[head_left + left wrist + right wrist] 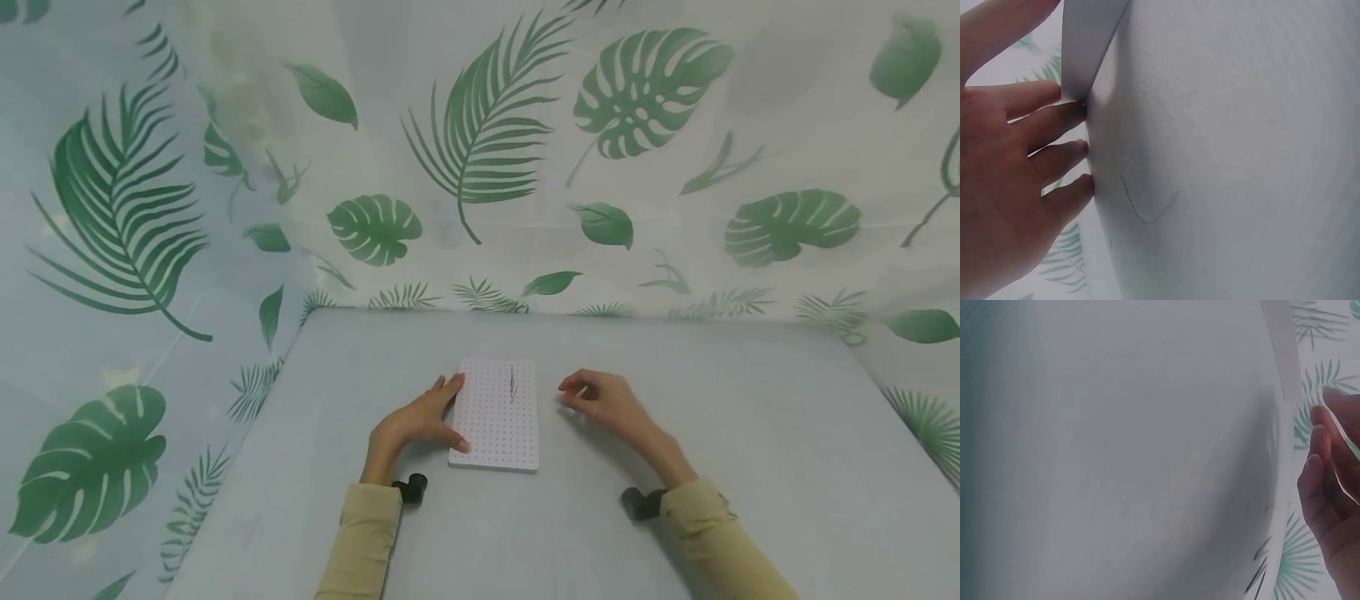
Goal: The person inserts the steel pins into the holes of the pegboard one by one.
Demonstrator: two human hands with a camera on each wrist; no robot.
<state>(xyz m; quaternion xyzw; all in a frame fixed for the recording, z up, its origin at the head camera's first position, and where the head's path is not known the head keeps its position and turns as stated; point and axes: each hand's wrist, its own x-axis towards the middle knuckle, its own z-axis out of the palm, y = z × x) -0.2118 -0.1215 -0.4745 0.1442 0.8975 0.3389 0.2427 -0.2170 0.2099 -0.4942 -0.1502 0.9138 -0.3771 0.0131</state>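
Observation:
A white rectangular board [495, 425] with a grid of small dots lies flat on the table. My left hand [423, 417] spans its left side, the thumb resting near the lower left corner and the fingertips along the left edge. The left wrist view shows these fingers fairly straight beside the board's side [1088, 50]. Several thin dark strands [513, 385] show on the upper right of the board; their kind is unclear. My right hand [603, 400] hovers right of the board, fingers loosely bent. No held thing shows between its fingertips in the right wrist view.
The table [750, 400] has a pale cover. Leaf-printed curtains [517, 167] rise behind it and at the sides. A thin dark curved line [1141, 215] shows on the cover in the left wrist view. Dark thin lines [1260, 562] also appear in the right wrist view.

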